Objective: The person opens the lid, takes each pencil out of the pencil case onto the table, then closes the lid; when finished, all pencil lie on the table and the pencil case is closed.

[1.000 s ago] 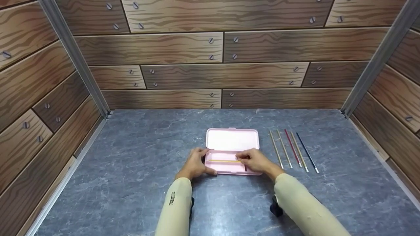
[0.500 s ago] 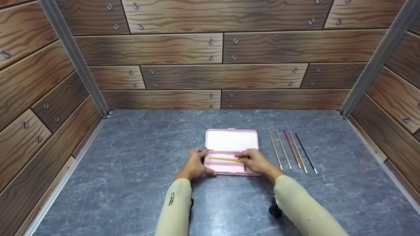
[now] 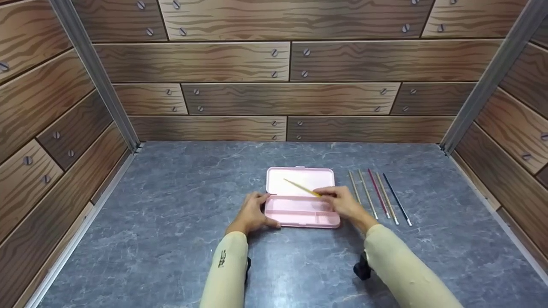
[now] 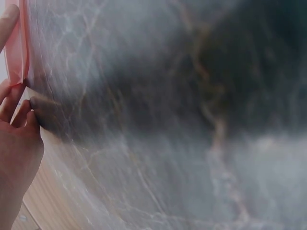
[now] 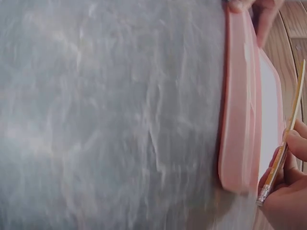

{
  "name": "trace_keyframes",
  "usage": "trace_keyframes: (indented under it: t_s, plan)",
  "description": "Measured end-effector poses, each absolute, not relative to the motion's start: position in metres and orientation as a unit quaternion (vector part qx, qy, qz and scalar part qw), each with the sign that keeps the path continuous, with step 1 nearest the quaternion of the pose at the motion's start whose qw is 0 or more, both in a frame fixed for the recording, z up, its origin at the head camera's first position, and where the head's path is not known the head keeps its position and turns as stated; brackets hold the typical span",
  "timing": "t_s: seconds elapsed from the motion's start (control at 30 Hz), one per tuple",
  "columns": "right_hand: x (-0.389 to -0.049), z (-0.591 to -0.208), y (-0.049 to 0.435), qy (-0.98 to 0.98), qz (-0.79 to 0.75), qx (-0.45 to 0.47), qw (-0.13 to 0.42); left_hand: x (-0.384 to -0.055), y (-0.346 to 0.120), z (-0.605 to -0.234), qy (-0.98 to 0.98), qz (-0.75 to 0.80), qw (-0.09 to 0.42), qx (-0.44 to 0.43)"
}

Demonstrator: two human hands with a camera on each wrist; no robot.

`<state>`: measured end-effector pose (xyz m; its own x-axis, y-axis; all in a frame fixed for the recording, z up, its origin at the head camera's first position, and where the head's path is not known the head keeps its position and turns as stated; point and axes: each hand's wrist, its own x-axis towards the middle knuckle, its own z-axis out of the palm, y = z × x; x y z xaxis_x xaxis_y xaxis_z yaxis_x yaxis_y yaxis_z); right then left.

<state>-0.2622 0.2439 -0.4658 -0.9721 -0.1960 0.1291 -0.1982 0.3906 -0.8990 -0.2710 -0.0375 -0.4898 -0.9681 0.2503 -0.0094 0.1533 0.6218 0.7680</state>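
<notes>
Your right hand (image 3: 343, 203) has the yellow pencil (image 3: 300, 187), thumb and fingers pinched on it toward the eraser end! Most of its length runs out ahead of your fingertips, and in the head view it's seen over the open lid (image 3: 278, 188) of the pink pencil case (image 3: 295, 204), tip aimed at ten o'clock. From your right wrist, the long axis climbs from between six and seven o'clock to between twelve and one, metal ferrule (image 5: 264, 190) poking out below your grip. Your left hand (image 3: 250, 214) clamps the case at nine o'clock, thumb on the near edge. Over at three o'clock, five pencils (image 3: 378, 192) lie spaced in a row.
</notes>
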Motion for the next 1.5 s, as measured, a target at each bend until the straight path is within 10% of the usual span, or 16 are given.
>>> trace_keyframes:
  t_s: [0.87,1.5]
  plan:
    - [-0.241,-0.472,0.399,-0.839,0.48,-0.213,0.141,-0.27,-0.038,-0.487,0.902,0.411,0.082,0.101]
    - [-0.234,-0.485,0.401,-0.901,0.335,-0.23,0.15,-0.271,-0.036,-0.486,0.904,0.41,0.085,0.088]
